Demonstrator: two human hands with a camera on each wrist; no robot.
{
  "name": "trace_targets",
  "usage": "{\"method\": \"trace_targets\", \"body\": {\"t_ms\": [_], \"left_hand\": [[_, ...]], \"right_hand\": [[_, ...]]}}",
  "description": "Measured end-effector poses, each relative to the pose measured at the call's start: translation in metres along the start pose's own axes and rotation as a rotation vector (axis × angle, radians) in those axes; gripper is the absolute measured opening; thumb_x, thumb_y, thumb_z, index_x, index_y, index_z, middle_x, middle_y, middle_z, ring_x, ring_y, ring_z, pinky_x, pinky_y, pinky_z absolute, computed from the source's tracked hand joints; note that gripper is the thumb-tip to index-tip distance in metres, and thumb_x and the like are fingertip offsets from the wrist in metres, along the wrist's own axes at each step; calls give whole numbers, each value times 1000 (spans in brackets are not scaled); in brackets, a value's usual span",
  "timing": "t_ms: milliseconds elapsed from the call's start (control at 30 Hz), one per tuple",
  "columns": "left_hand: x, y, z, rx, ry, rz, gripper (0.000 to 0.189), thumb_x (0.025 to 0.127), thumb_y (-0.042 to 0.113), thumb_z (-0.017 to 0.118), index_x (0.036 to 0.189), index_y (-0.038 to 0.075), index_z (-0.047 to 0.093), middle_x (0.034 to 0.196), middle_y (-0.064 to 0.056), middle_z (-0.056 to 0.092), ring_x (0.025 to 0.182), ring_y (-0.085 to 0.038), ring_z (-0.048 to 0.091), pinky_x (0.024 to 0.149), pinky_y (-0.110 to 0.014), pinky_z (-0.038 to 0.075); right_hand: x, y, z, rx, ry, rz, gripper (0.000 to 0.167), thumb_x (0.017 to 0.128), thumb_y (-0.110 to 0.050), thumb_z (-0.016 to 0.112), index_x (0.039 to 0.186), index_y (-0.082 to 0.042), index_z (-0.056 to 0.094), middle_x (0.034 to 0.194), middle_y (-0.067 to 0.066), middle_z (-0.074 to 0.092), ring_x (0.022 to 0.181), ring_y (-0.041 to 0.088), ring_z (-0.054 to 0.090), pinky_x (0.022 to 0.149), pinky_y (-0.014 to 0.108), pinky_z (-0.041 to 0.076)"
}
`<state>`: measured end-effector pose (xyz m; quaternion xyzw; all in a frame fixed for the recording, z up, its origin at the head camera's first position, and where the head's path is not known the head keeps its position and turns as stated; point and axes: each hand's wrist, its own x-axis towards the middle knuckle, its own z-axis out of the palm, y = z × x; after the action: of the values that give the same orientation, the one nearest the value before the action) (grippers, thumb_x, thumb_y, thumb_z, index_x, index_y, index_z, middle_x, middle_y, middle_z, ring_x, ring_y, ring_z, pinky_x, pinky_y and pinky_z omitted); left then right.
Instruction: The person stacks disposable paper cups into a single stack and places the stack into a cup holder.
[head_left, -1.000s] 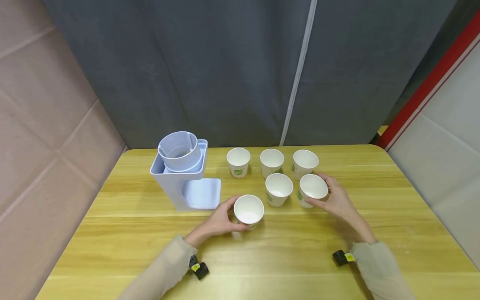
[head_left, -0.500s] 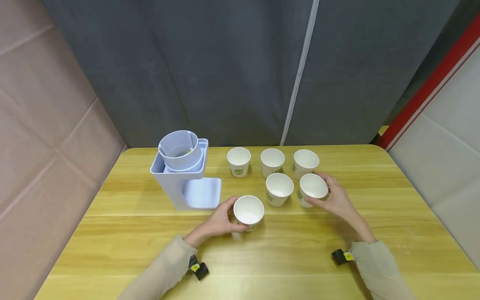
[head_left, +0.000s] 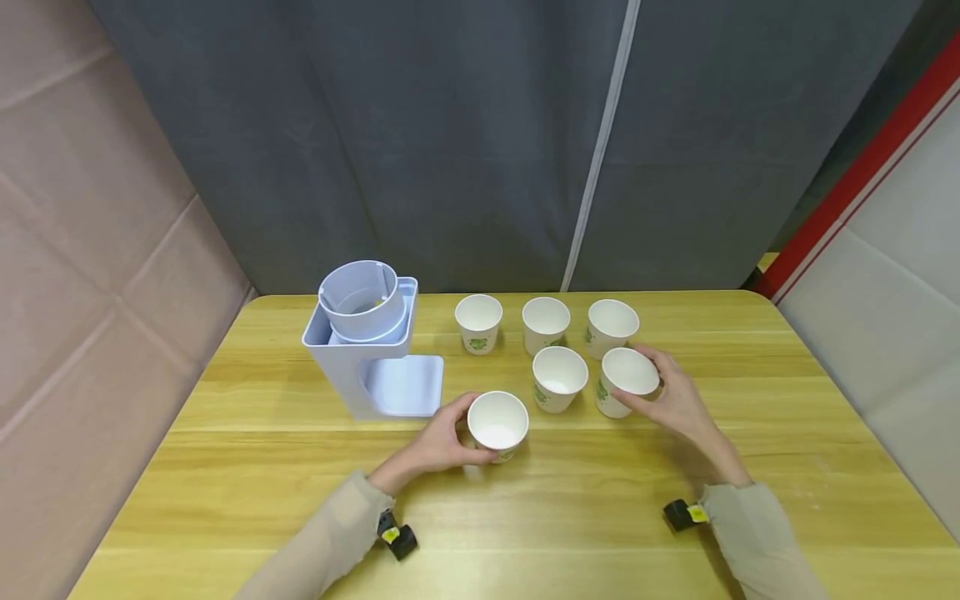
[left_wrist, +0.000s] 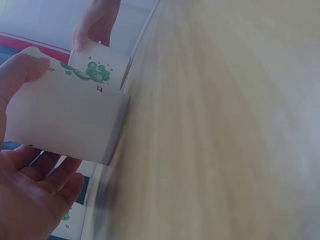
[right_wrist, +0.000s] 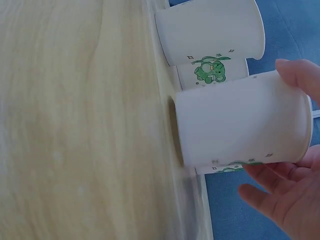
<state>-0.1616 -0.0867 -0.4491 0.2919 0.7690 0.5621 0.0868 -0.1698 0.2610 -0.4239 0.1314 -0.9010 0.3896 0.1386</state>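
Near the lower middle of the head view, our left hand (head_left: 442, 440) wraps its thumb and fingers round the nearest paper cup (head_left: 498, 425), which stands upright on the wooden table (head_left: 247, 467) just below and right of the pale blue cup dispenser (head_left: 369, 348). To the right of centre, our right hand (head_left: 671, 400) curls round a second cup (head_left: 625, 381), which looks slightly tilted, its rim leaning toward the hand. Just left of it stands a free cup (head_left: 558, 379), and a row of three cups (head_left: 546, 324) sits above, close by.

To do this well, we judge we should keep both grips light on the cup walls, since thin paper will buckle under a squeeze. We would lift each cup straight up before moving it sideways, because the right-hand cup has neighbours almost touching it and a sideways drag could topple them.
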Motion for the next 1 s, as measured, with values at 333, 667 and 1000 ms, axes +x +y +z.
{"method": "trace_targets", "body": {"t_ms": [333, 667, 1000], "left_hand": [[-1, -1, 1, 26, 2, 3, 68, 64, 5, 84, 124, -2, 52, 118, -14, 60, 109, -25, 55, 99, -38, 40], [-4, 28, -2, 48, 1, -2, 66, 63, -2, 81, 121, -10, 51, 116, -22, 59, 108, -32, 55, 98, -40, 40], [-3, 22, -2, 38, 8, 0, 67, 63, 0, 83, 122, -7, 51, 117, -19, 60, 108, -30, 55, 98, -42, 39]], "right_hand": [[-2, 0, 0, -8, 36, -52, 70, 65, -4, 81, 125, 10, 46, 114, 25, 53, 102, 36, 51, 79, 23, 39], [-3, -3, -3, 23, 32, -39, 71, 62, -1, 83, 122, 10, 46, 112, 23, 51, 100, 35, 51, 79, 16, 37], [1, -22, -15, 20, 25, -19, 71, 63, -2, 83, 122, 8, 46, 113, 23, 49, 100, 35, 50, 79, 22, 39]]}}
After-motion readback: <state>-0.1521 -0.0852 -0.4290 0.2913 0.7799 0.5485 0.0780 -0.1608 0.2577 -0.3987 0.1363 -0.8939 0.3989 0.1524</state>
